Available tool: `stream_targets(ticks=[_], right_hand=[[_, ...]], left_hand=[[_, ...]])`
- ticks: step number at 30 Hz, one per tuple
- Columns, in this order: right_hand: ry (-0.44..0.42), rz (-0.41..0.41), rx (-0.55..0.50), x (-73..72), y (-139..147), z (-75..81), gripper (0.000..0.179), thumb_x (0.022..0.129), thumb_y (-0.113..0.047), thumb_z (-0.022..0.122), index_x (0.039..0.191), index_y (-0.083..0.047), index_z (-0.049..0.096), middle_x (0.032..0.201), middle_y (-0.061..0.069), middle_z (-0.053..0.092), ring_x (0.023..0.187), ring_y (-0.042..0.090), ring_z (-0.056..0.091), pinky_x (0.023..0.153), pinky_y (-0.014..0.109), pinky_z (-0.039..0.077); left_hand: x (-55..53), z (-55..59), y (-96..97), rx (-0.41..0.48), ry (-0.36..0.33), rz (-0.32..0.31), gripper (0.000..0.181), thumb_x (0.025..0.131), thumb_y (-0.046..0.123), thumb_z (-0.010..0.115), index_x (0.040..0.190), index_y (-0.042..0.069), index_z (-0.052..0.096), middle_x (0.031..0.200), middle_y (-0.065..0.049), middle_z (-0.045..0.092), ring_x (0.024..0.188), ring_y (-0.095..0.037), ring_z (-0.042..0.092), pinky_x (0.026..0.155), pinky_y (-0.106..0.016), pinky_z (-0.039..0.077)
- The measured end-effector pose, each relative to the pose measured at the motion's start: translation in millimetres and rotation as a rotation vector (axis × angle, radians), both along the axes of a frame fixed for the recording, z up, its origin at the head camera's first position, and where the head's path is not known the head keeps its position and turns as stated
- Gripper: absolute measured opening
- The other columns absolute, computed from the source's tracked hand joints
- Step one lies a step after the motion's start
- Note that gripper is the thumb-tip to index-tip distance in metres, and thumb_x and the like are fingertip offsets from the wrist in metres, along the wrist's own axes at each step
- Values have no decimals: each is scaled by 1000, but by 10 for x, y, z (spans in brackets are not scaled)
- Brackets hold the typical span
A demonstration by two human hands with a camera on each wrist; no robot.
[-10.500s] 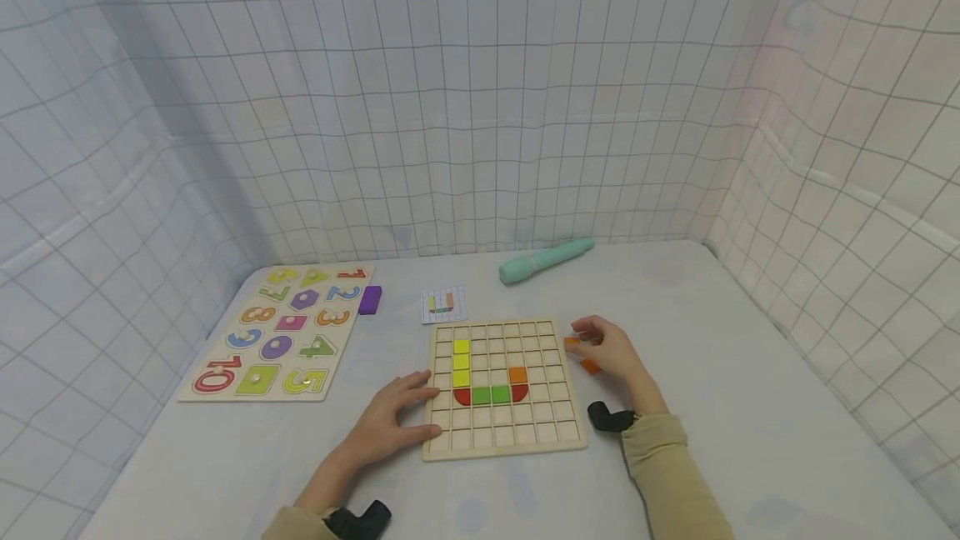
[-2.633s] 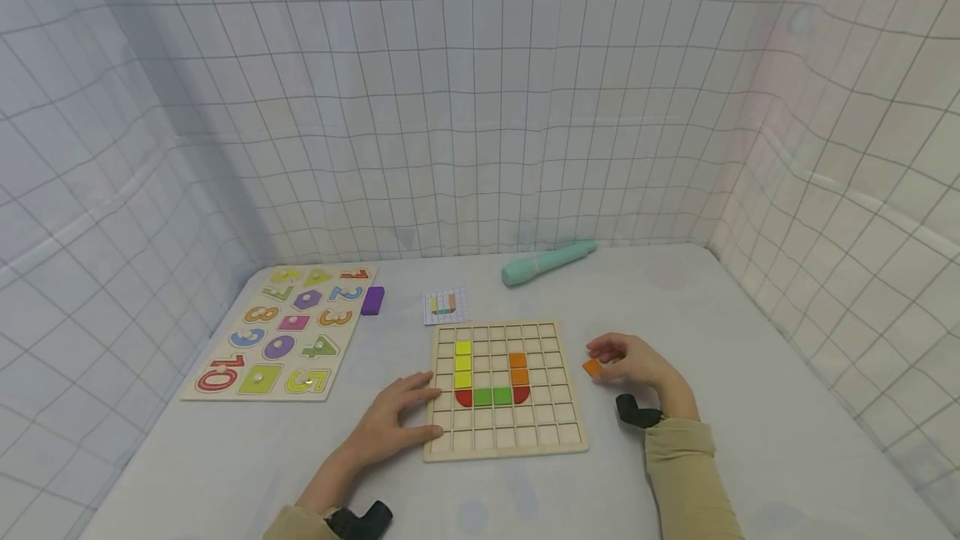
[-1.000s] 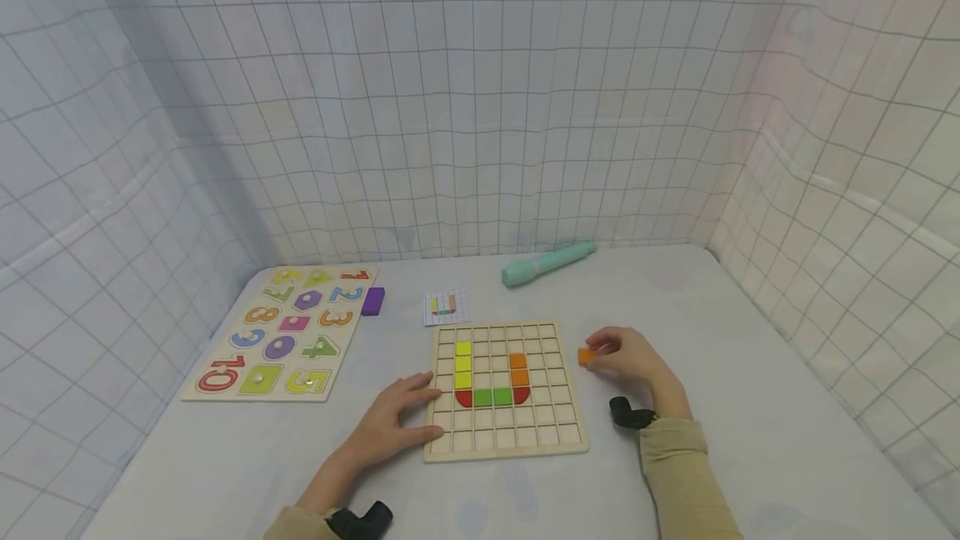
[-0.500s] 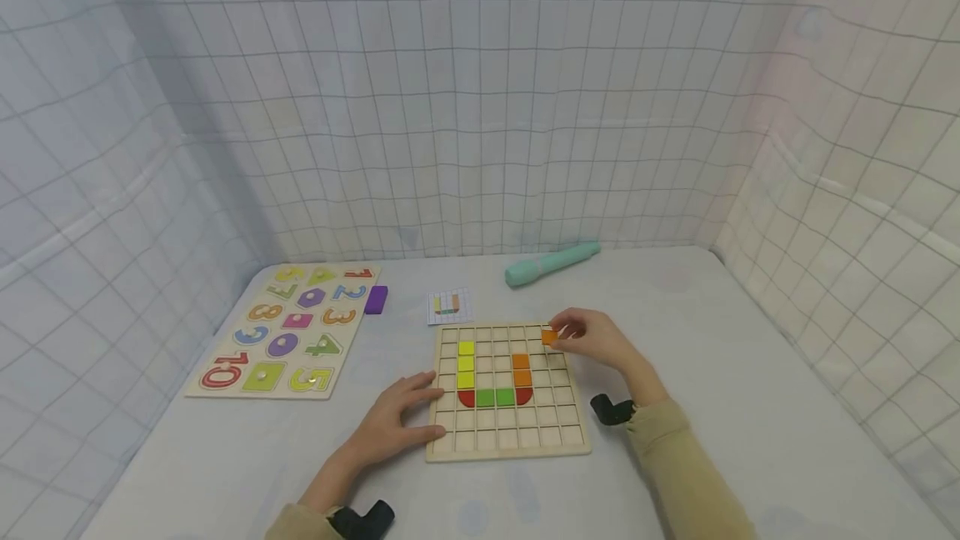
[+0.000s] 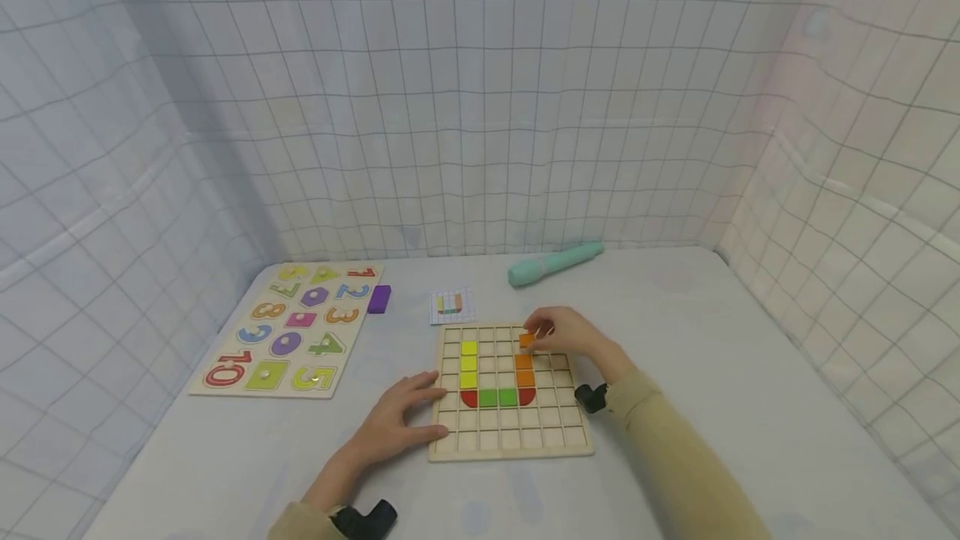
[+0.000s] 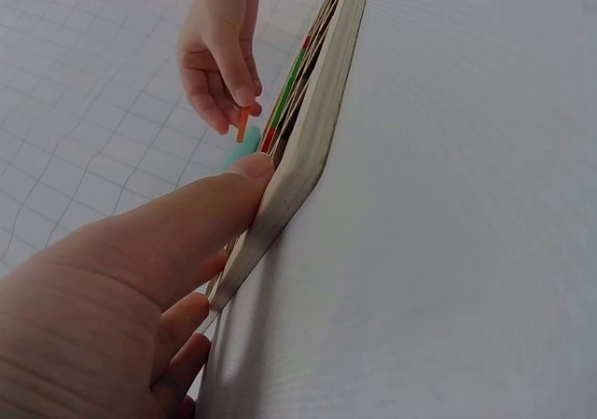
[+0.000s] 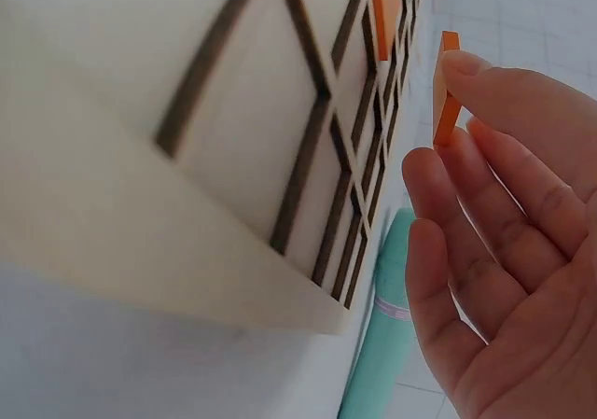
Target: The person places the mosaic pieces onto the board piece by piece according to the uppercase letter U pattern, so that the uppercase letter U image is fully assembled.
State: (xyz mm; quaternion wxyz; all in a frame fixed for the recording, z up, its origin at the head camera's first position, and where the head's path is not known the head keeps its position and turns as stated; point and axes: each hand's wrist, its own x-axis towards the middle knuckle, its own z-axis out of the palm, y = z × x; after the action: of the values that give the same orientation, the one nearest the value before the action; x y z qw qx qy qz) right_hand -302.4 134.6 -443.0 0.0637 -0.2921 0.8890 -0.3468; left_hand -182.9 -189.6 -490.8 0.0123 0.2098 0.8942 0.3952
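My right hand point(image 5: 567, 332) pinches a small orange square tile point(image 7: 446, 88) between thumb and fingers. It holds the tile over the wooden grid board point(image 5: 510, 440), just beyond two orange tiles point(image 5: 524, 370) set in one column. A red rounded tile point(image 5: 527, 396) sits below that pair, and two green tiles point(image 5: 498, 397) link it to another red tile point(image 5: 468, 398). Above this one, three yellow tiles point(image 5: 468, 363) form the left column. My left hand point(image 5: 393, 419) rests against the board's left edge, fingers spread; its thumb point(image 6: 187, 228) touches the rim.
Behind the grid board lies a small card point(image 5: 452, 307) printed with a coloured U pattern. A mint-green wand-like object point(image 5: 555, 264) lies further back. To the left are a purple block point(image 5: 379, 299) and a number puzzle board point(image 5: 288, 392). Grid-patterned cloth walls point(image 5: 487, 123) surround the table.
The right hand has set a second orange tile in the column, taken the last one from the table right of the board, and carried it left over the board. The left hand stays put.
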Motion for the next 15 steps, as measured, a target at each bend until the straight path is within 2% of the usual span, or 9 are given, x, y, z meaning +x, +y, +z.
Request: stream_targets(ticks=[7,15], right_hand=[[-49,-16,34,-24,-84,-34,31,82,-19,73,109,-6,65,96,0,64,85,13,60,78,30,52],[-55,-9,60,-50,-122,-53,27,83,-19,73,106,-8,66,96,-1,64,85,14,57,78,30,51]], left_hand=[[4,-8,2,0,5,-2,56,74,45,76,122,19,63,144,-1,42,137,-27,29,116,-42,13],[9,-17,4,6,37,4,55,75,44,76,121,18,64,143,-3,44,136,-30,31,115,-46,16]])
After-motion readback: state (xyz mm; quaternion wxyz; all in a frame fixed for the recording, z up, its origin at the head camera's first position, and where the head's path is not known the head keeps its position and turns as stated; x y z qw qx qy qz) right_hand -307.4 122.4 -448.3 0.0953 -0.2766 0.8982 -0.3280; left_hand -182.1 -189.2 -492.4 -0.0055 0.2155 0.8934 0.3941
